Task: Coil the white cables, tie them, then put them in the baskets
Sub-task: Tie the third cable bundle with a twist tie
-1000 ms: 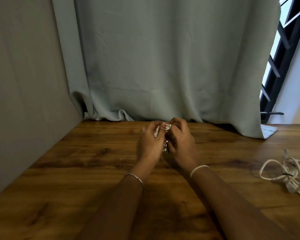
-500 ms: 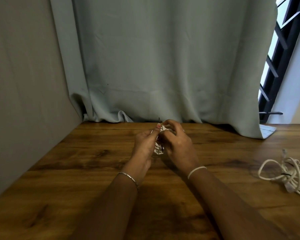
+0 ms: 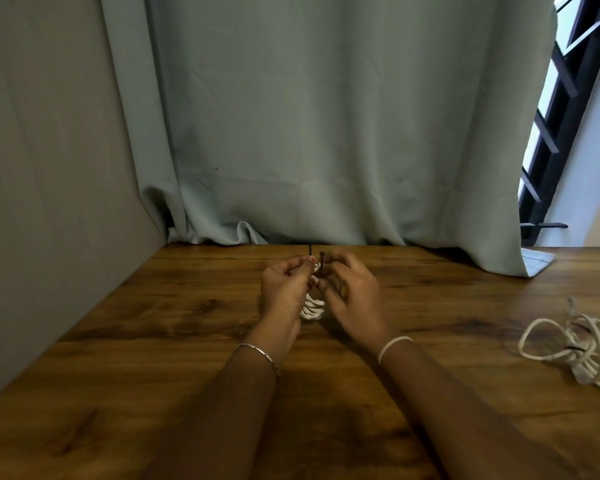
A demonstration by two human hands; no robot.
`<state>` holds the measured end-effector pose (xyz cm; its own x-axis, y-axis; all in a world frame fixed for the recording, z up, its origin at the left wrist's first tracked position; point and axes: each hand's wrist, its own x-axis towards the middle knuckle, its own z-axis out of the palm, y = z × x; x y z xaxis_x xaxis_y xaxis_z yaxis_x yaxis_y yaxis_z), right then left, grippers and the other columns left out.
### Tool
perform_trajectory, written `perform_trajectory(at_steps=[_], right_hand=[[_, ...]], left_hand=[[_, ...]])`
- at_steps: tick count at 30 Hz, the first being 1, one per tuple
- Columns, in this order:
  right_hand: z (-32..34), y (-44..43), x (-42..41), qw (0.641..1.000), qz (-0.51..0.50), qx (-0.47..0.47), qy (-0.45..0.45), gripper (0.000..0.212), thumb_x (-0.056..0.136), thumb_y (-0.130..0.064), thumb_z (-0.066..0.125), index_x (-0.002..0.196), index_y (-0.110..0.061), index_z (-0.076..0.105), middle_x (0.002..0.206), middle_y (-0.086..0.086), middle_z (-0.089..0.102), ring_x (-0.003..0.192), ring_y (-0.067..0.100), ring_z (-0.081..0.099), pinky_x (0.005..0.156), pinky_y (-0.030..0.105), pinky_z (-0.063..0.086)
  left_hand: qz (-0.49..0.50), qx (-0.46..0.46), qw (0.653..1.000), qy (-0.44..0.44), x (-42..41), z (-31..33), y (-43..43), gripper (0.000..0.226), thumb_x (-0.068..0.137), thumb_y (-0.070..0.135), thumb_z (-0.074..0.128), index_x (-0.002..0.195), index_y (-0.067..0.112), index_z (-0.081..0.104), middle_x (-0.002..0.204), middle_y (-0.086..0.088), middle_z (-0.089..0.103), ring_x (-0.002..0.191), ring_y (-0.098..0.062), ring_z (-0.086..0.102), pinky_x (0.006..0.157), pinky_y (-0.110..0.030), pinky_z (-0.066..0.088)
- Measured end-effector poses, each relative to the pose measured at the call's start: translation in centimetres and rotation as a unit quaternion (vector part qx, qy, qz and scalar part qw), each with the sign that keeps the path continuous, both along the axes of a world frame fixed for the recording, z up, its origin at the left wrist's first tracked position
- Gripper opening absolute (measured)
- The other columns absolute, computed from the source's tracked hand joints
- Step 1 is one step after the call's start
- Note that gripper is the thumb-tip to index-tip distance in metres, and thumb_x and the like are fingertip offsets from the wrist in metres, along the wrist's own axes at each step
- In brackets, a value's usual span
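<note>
A small coiled white cable [image 3: 312, 308] is held between both hands above the middle of the wooden table [image 3: 153, 323]. Only its lower loops show; the rest is hidden by the fingers. My left hand [image 3: 284, 289] and my right hand [image 3: 352, 292] each pinch an end of a thin dark tie [image 3: 321, 263] at the top of the coil, its two ends sticking up. A second white cable [image 3: 575, 348] lies in a loose bundle on the table at the far right, partly cut off by the frame edge. No basket is in view.
A grey-green curtain [image 3: 326, 133] hangs along the table's back edge. On the left stands a grey wall [image 3: 49, 168]. A black window grille [image 3: 561, 116] shows at the upper right.
The hands have lowered slightly and parted a little. The coil's lower loops now show between them, and the dark tie's ends stand up above the fingers.
</note>
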<state>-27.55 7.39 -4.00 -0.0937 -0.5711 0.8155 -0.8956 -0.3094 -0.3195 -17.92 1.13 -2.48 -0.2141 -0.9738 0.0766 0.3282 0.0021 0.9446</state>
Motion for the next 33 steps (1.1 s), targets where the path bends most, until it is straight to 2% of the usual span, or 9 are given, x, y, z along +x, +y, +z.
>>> perform_trajectory(at_steps=[3,6,10,14,16,19,23,28,33], right_hand=[[0.1,-0.2,-0.1,0.993,0.016,-0.023,-0.116,0.008,0.089,-0.019,0.062,0.090,-0.013,0.067,0.092,-0.003,0.065,0.084,0.013,0.062,0.074,0.038,0.053],[0.4,-0.2,-0.2,0.955,0.047,-0.012,-0.292,0.005,0.089,-0.021,0.065,0.088,-0.019,0.069,0.082,0.000,0.071,0.079,0.017,0.069,0.072,0.045,0.057],[1.6,0.1,0.3,0.898,0.095,-0.029,-0.429,0.025,0.086,0.002,0.065,0.107,-0.013,0.067,0.089,0.002,0.072,0.081,0.006,0.069,0.072,0.019,0.055],[2.4,0.4,0.2,0.842,0.122,-0.058,-0.522,0.030,0.086,0.003,0.066,0.112,-0.012,0.067,0.095,0.003,0.072,0.081,0.007,0.068,0.077,0.020,0.056],[2.7,0.7,0.0,0.840,0.120,-0.047,-0.527,0.025,0.086,0.000,0.066,0.106,-0.014,0.070,0.098,0.005,0.072,0.081,0.011,0.068,0.080,0.025,0.057],[2.7,0.8,-0.2,0.849,0.113,-0.017,-0.516,0.020,0.087,-0.003,0.066,0.105,-0.009,0.071,0.090,0.005,0.072,0.070,0.009,0.067,0.072,0.024,0.057],[2.5,0.5,-0.3,0.876,0.087,0.016,-0.474,0.019,0.089,-0.004,0.065,0.105,-0.012,0.071,0.094,0.012,0.073,0.082,0.020,0.071,0.077,0.030,0.058],[2.7,0.6,-0.5,0.898,0.056,0.002,-0.437,0.019,0.085,0.003,0.066,0.084,-0.015,0.067,0.079,0.003,0.072,0.069,0.007,0.070,0.064,0.018,0.053],[2.5,0.4,-0.5,0.914,0.034,-0.009,-0.404,0.019,0.083,0.003,0.069,0.080,-0.016,0.066,0.073,-0.006,0.069,0.062,-0.004,0.064,0.060,0.009,0.049]], left_hand=[[0.020,-0.003,1.000,-0.023,-0.4,-0.3,-0.3,0.009,0.081,0.017,0.076,0.089,0.017,0.073,0.086,-0.006,0.075,0.078,-0.022,0.072,0.070,-0.035,0.059],[0.032,-0.010,0.999,-0.029,-0.6,-0.2,0.1,0.007,0.079,0.019,0.078,0.083,0.020,0.072,0.084,-0.007,0.075,0.076,-0.023,0.072,0.066,-0.033,0.058],[0.033,-0.053,0.996,-0.056,-1.0,-0.2,0.7,0.007,0.081,0.018,0.076,0.080,0.021,0.070,0.084,-0.007,0.074,0.076,-0.021,0.072,0.065,-0.031,0.057],[0.035,-0.091,0.992,-0.085,-1.1,-0.1,1.0,0.009,0.081,0.018,0.076,0.079,0.024,0.069,0.081,-0.001,0.073,0.078,-0.019,0.071,0.072,-0.034,0.059],[0.035,-0.109,0.989,-0.095,-1.1,-0.1,1.2,0.011,0.082,0.016,0.075,0.081,0.024,0.068,0.080,0.001,0.071,0.077,-0.017,0.070,0.070,-0.032,0.058],[0.035,-0.141,0.983,-0.111,-1.2,-0.1,1.4,0.015,0.082,0.012,0.074,0.080,0.025,0.067,0.075,0.003,0.069,0.073,-0.016,0.069,0.063,-0.028,0.056],[0.038,-0.173,0.976,-0.129,-1.3,-0.1,1.6,0.017,0.083,0.010,0.073,0.082,0.026,0.067,0.072,0.005,0.067,0.070,-0.014,0.068,0.058,-0.024,0.054],[0.047,-0.187,0.972,-0.134,-1.2,-0.1,1.6,0.013,0.084,0.009,0.072,0.087,0.021,0.069,0.070,0.010,0.063,0.062,-0.003,0.062,0.050,-0.014,0.047],[0.049,-0.198,0.968,-0.147,-1.1,-0.1,1.7,0.014,0.084,0.010,0.072,0.083,0.024,0.067,0.072,0.009,0.065,0.065,-0.003,0.062,0.053,-0.015,0.047]])
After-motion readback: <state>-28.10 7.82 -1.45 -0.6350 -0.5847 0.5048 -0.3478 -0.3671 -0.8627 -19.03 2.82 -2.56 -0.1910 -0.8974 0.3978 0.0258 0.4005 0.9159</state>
